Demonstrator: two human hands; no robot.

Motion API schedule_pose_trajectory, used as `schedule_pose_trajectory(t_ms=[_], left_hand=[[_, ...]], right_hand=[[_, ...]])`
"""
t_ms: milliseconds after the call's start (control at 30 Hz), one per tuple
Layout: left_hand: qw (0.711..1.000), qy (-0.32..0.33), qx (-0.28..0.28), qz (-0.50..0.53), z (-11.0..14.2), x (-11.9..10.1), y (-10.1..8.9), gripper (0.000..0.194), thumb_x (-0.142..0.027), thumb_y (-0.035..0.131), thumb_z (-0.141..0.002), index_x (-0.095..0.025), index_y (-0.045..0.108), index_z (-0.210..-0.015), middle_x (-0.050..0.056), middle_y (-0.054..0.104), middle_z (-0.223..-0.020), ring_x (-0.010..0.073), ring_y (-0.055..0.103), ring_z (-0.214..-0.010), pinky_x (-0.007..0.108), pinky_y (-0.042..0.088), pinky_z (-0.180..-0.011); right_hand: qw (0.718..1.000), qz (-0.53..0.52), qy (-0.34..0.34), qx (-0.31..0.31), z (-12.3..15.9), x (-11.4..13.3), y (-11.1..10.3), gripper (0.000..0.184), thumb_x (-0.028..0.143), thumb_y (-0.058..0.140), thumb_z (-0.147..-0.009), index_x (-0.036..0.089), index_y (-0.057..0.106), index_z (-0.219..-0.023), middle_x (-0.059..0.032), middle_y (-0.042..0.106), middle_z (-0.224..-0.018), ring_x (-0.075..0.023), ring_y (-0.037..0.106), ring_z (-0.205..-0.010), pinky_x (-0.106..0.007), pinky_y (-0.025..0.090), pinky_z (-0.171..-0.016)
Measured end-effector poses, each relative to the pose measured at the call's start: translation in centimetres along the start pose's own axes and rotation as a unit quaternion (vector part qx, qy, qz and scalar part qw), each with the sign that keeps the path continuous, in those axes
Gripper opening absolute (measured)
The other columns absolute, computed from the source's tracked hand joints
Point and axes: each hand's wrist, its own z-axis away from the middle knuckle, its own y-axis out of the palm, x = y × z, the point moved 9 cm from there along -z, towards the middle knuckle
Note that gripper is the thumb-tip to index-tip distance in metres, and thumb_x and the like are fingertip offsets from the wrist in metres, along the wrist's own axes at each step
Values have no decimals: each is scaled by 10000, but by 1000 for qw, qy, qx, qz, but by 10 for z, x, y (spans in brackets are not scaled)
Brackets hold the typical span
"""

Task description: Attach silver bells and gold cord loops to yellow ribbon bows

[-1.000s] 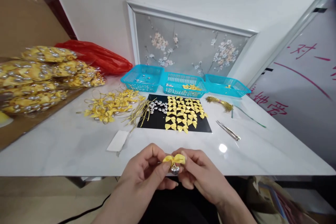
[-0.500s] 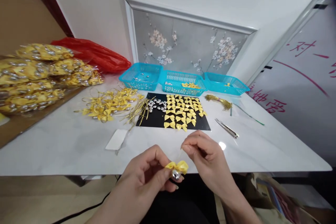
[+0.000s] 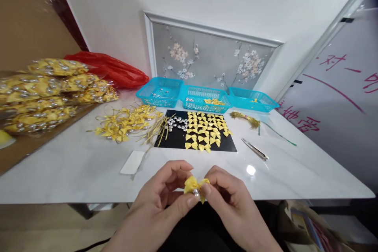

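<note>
Between both hands, close to the table's front edge, is a yellow ribbon bow [image 3: 191, 184] with a small silver bell [image 3: 196, 192] at its middle. My left hand [image 3: 165, 193] pinches it from the left, thumb under the bell. On the other side, the thumb and fingers of my right hand [image 3: 228, 197] close on the bow's right loop. Beyond them, a black mat [image 3: 173, 140] carries rows of yellow bows [image 3: 203, 132] and a cluster of silver bells [image 3: 177, 123]. Gold-coloured ties [image 3: 156, 130] lie across the mat's left edge.
Three blue baskets [image 3: 206, 107] line the back. Finished bows with bells are piled [image 3: 126, 122] at left, beside bagged bows [image 3: 53, 90] and a red plastic bag [image 3: 109, 69]. Snips [image 3: 255, 149] and a bundle of gold ties [image 3: 245, 119] lie right; a white card [image 3: 132, 162] lies front left.
My right hand has come down and left, from apart in the air onto the bow. The bow has turned in my left hand's fingers. The camera view has tilted up slightly.
</note>
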Motion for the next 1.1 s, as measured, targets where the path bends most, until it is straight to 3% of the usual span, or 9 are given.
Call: schedule_pose_trajectory(t_ms=[200,333,400,500,667,800,967,1100], left_hand=[[1000,0,3,-18,-2,2,-3,272,-224,784,-721,-284,706,-975,-16,728,-904,173,679,-882,220,557,-759],[999,6,34,27,-2,4,2,367,-268,810,-720,-312,693,-1065,-7,744,-958,188,689,-927,242,561,-789],[999,8,19,33,-3,4,0,332,-307,801,-746,-307,699,-1062,-12,743,-903,171,689,-871,231,558,-769],[999,-6,-4,41,-7,7,-5,239,-329,770,-792,-288,717,-1021,-31,710,-791,137,665,-738,213,548,-699],[997,-15,25,69,-11,11,0,147,-315,784,-782,-246,735,-902,-37,669,-708,120,616,-656,211,512,-648],[996,-18,44,73,-10,11,4,144,-330,775,-791,-201,741,-739,-21,649,-651,116,574,-660,191,475,-639],[994,-40,62,86,-7,16,5,171,-370,767,-794,-204,772,-750,1,690,-731,145,594,-748,224,491,-729],[995,-46,60,61,-6,20,2,145,-357,788,-778,-233,780,-852,3,743,-842,166,640,-840,232,493,-791]], right_hand=[[980,-179,78,19,3,-23,13,405,482,566,-950,176,481,-698,64,328,-622,-80,257,-546,-249,188,-500],[989,-133,55,-27,4,-21,6,404,465,566,-954,169,502,-686,51,371,-652,-82,283,-563,-251,215,-510],[992,-111,36,-42,4,-15,3,403,449,569,-954,171,502,-670,46,384,-664,-85,296,-571,-255,225,-518],[994,-94,32,-49,4,-8,3,407,443,570,-950,172,512,-652,39,392,-671,-93,311,-583,-262,236,-533],[990,-122,51,-47,6,-13,8,429,458,552,-956,173,501,-639,48,346,-650,-91,263,-559,-264,210,-512],[992,-117,16,-50,6,-19,9,403,444,522,-979,172,518,-681,46,365,-665,-90,280,-567,-250,222,-509],[991,-125,-4,-56,6,-23,11,381,436,499,-991,175,514,-715,44,388,-675,-88,298,-564,-241,234,-503],[990,-68,-38,-121,9,-14,5,363,388,489,-997,180,523,-701,28,435,-687,-102,388,-600,-244,299,-543]])
